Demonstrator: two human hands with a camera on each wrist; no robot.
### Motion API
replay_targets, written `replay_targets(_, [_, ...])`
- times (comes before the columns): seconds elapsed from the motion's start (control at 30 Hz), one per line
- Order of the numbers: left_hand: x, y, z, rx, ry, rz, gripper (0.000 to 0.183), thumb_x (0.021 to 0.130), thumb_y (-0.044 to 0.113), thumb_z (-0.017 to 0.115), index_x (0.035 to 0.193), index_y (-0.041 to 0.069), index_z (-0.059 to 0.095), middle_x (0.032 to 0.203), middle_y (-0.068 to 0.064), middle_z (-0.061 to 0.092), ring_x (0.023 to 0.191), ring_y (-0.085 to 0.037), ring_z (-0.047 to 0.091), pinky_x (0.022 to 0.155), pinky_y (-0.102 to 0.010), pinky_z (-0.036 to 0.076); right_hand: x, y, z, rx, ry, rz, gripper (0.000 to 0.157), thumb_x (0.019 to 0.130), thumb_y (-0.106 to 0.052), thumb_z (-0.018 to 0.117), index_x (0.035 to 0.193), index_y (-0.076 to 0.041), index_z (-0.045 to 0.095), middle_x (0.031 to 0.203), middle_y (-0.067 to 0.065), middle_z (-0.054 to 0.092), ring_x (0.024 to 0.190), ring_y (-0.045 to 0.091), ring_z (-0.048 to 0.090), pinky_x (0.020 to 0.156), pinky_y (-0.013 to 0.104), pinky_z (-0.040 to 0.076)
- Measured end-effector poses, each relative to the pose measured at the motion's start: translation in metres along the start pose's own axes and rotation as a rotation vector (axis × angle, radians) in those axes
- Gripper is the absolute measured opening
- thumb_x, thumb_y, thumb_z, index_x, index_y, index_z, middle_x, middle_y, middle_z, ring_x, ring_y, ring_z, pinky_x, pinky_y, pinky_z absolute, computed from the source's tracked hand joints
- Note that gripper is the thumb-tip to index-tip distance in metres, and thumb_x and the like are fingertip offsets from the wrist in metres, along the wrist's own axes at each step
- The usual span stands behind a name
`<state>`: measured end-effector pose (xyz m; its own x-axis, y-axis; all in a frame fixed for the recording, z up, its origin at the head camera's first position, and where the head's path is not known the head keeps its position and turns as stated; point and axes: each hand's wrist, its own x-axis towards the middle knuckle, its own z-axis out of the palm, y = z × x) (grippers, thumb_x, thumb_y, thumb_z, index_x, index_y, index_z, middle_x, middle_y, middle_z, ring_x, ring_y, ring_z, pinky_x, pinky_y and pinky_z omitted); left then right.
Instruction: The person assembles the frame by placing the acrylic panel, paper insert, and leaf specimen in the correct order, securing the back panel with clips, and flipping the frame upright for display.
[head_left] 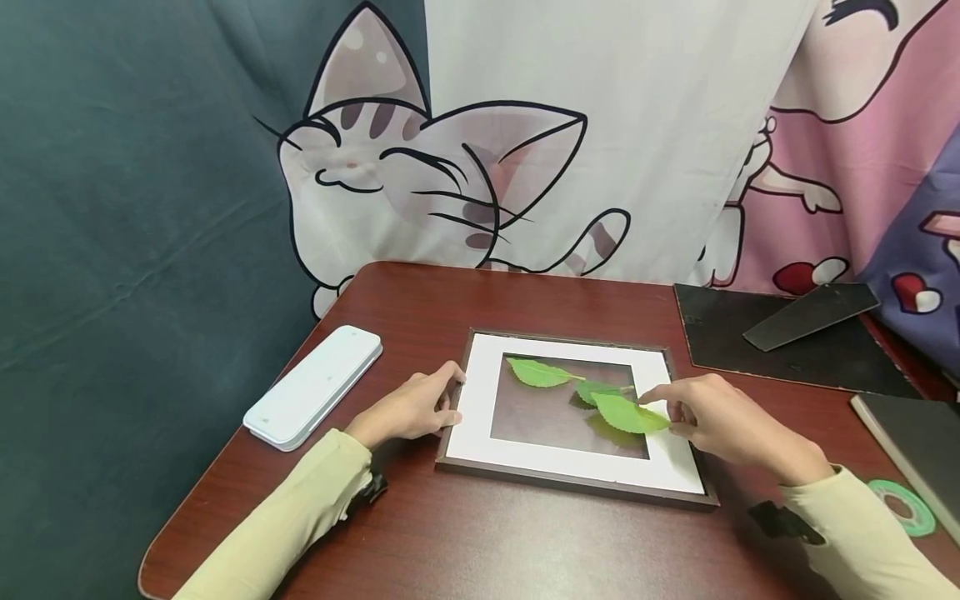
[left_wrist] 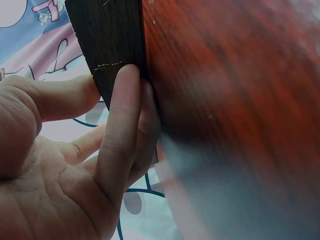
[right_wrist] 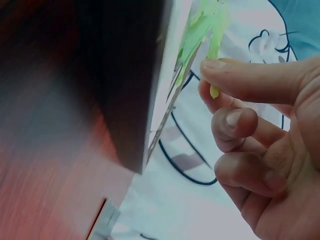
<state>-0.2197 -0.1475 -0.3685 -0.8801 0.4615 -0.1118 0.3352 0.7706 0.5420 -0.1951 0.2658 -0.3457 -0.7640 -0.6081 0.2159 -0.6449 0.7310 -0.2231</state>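
A dark wooden picture frame (head_left: 577,485) with a white mat lies flat on the table. My left hand (head_left: 416,406) holds its left edge; in the left wrist view, the fingers (left_wrist: 122,115) lie along the dark side and the thumb is at the top edge. Over the frame's right part, my right hand (head_left: 712,412) pinches a green leaf (head_left: 626,414) by its stem end between thumb and index finger, the other fingers curled. Inside the mat's window, one leaf (head_left: 536,372) lies at the upper left and another leaf (head_left: 596,392) is partly hidden behind the held leaf.
A white oblong case (head_left: 315,387) lies at the left. Back right, a black backing board (head_left: 720,321) carries a stand leg (head_left: 810,317). A dark book (head_left: 918,442) and a green tape roll (head_left: 903,507) lie near my right sleeve. A cat-print curtain (head_left: 525,67) hangs behind the table.
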Motion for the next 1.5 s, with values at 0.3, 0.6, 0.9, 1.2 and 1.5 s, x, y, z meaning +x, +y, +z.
replay_targets(0.3, [0.000,0.000,0.000,0.001,-0.002,0.004,0.043,0.091,0.012,0.070,0.127,0.012,0.048,0.074,0.002,0.054,0.061,-0.007,0.049,0.059,-0.023,0.040,0.016,-0.016,0.004,0.040,-0.018,-0.079,0.053,0.070,0.017,0.068,0.106,-0.021,0.077,0.092,-0.012,0.073,0.067,-0.008,0.050,0.054,0.015,0.041])
replay_targets(0.6, [0.000,0.000,0.000,0.003,-0.001,0.009,0.043,0.091,0.011,0.070,0.127,0.011,0.048,0.074,0.001,0.054,0.060,-0.007,0.051,0.060,-0.023,0.040,0.031,-0.027,0.003,0.064,-0.056,-0.109,0.049,0.073,0.016,0.071,0.102,-0.023,0.077,0.077,-0.015,0.063,0.066,-0.004,0.047,0.057,0.017,0.039])
replay_targets(0.9, [0.000,0.001,0.000,-0.004,0.004,0.022,0.042,0.091,0.011,0.070,0.127,0.010,0.048,0.074,0.001,0.054,0.061,-0.008,0.050,0.059,-0.023,0.040,0.043,-0.032,0.004,0.076,-0.099,-0.106,0.053,0.073,0.018,0.064,0.102,-0.024,0.077,0.068,-0.015,0.054,0.063,-0.002,0.044,0.055,0.017,0.038])
replay_targets(1.2, [0.000,0.001,0.001,0.001,0.006,0.014,0.042,0.091,0.011,0.070,0.127,0.011,0.048,0.074,0.001,0.054,0.062,-0.008,0.049,0.059,-0.023,0.040,0.054,-0.037,0.013,0.056,-0.152,-0.110,0.043,0.076,0.013,0.069,0.101,-0.021,0.077,0.067,-0.014,0.055,0.062,-0.003,0.046,0.057,0.016,0.040])
replay_targets(1.5, [-0.001,0.000,0.001,-0.012,0.004,0.000,0.042,0.091,0.011,0.070,0.126,0.012,0.048,0.074,0.001,0.054,0.061,-0.008,0.050,0.059,-0.023,0.041,0.061,-0.044,0.020,0.037,-0.145,-0.151,0.043,0.074,0.014,0.071,0.099,-0.019,0.078,0.062,-0.013,0.051,0.060,-0.003,0.040,0.057,0.017,0.036])
